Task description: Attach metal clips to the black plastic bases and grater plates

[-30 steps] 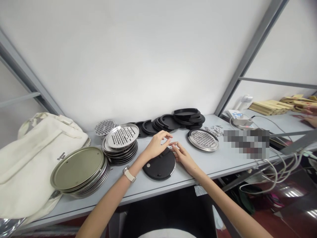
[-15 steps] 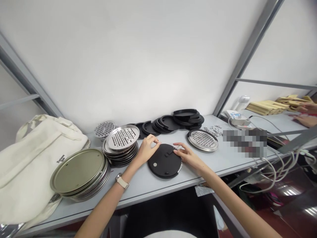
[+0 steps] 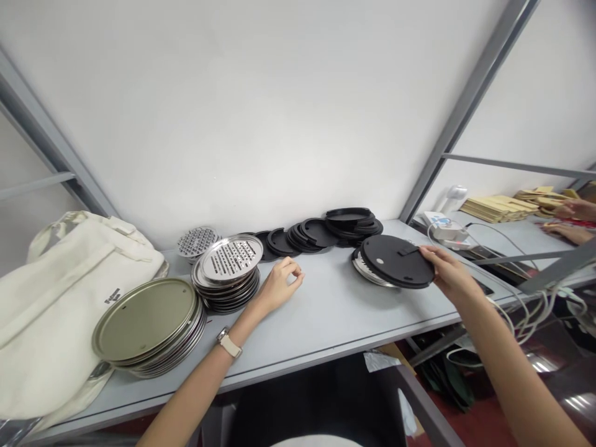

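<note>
My right hand [image 3: 449, 273] grips the right edge of a round black disc [image 3: 395, 264], which has a small pale dot and a raised clip-like part on its face. The disc is tilted over a silver round grater plate [image 3: 365, 273] with a dark rim, covering most of it; whether they touch I cannot tell. My left hand [image 3: 279, 287], wearing a watch, is held over the table with its fingers loosely curled and nothing visible in them. Just left of it stands a stack of silver grater plates [image 3: 233, 261] with dark plates beneath.
Black rings and discs [image 3: 321, 233] lie overlapped along the wall. To the left are stacked olive round plates [image 3: 146, 320] and a cream bag [image 3: 69, 310]. Cables [image 3: 516, 316] hang at right. Beyond the frame post, another person's hands [image 3: 570, 233] are near yellowish flat pieces [image 3: 493, 208].
My right hand has lifted the black disc off the table and carried it right, over the silver grater plate. My left hand has let go of the disc's edge and stayed nearly in place.
</note>
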`<state>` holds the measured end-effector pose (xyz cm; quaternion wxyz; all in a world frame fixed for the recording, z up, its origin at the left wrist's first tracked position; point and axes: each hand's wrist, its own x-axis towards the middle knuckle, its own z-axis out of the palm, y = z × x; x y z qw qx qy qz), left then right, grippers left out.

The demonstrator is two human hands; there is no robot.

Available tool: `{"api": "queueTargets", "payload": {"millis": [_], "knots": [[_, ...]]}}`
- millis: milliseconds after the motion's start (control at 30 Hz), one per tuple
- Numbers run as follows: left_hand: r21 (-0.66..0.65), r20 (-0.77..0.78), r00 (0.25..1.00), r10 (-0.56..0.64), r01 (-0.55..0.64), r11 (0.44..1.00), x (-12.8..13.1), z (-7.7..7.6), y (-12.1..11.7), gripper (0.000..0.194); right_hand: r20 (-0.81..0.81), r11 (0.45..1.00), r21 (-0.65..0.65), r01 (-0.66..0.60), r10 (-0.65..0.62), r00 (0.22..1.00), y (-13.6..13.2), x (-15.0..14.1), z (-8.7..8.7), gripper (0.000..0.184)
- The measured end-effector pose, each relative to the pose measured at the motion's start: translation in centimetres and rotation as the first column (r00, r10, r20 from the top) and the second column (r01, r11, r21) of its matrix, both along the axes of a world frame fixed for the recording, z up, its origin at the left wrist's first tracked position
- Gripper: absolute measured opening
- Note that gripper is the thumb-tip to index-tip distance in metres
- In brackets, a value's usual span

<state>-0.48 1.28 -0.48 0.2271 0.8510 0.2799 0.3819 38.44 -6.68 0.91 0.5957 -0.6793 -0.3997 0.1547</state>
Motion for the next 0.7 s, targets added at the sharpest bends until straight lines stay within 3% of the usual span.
{"api": "queueTargets", "payload": {"millis": [133, 300, 500, 700], "knots": [[0.001, -0.03, 1.0, -0.005, 0.005, 1.0, -0.1, 0.0, -0.1, 0.01, -0.186, 0.999, -0.037, 0.025, -0.032, 0.982, 1.5, 1.5, -0.2, 0.019], [0.01, -0.06, 0.998, -0.016, 0.016, 1.0, -0.1, 0.1, -0.2, 0.01, -0.286, 0.998, -0.064, 0.001, -0.019, 0.958, 2.4, 1.2, -1.8, 0.019], [0.012, -0.093, 0.995, -0.03, 0.031, 0.999, 0.0, 0.2, -0.5, 0.009, -0.295, 0.999, -0.051, -0.006, -0.009, 0.956, 2.9, 0.9, -2.7, 0.02], [0.033, -0.124, 0.992, -0.027, 0.032, 0.999, -0.1, 0.2, -0.5, 0.01, -0.197, 0.997, -0.001, 0.071, -0.07, 0.978, 2.4, 1.0, -1.8, 0.027]]}}
